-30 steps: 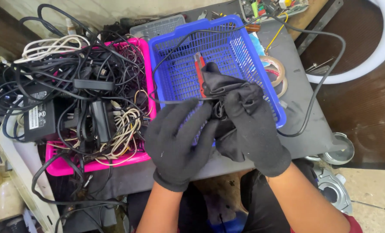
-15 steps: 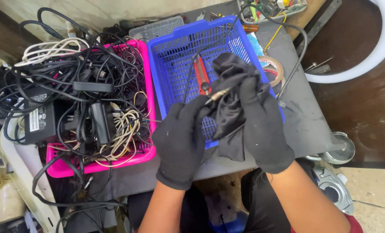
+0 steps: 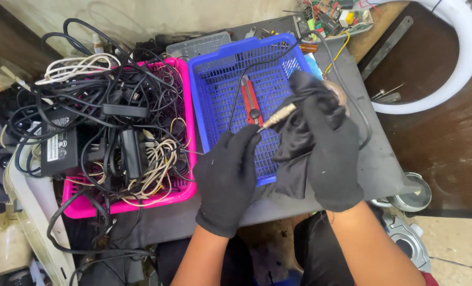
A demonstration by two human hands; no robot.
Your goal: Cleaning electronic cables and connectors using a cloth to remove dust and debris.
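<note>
The fingers (image 3: 248, 139) of the left hand (image 3: 226, 180), in a black glove, pinch the tip of a metal plug (image 3: 279, 115) that ends a thin black cable (image 3: 257, 66). The right hand (image 3: 328, 153), also gloved in black, is clenched around a black cloth (image 3: 291, 153) which wraps the rear of the plug and hangs down below the palm. Both hands hover over the near right corner of a blue basket (image 3: 214, 90), so the plug sits just above its mesh floor.

Inside the basket, just behind the plug, lies a red-handled cutter (image 3: 249, 98), lengthwise. The cable arcs from the plug over the far rim of the basket and loops down on the right side across the grey surface (image 3: 376, 159).

Touching the blue basket on its left stands a pink basket (image 3: 185, 188) packed with tangled black and white cords (image 3: 119, 116), with a black power brick (image 3: 58, 151) resting on its left edge. Behind the baskets lies a grey perforated tray (image 3: 199, 45), and at the far right corner a small tray of electronic parts (image 3: 334, 13). Off the surface to the right curves a white ring (image 3: 466, 58), and a round metal lid (image 3: 413, 196) lies near the surface's right front corner.
</note>
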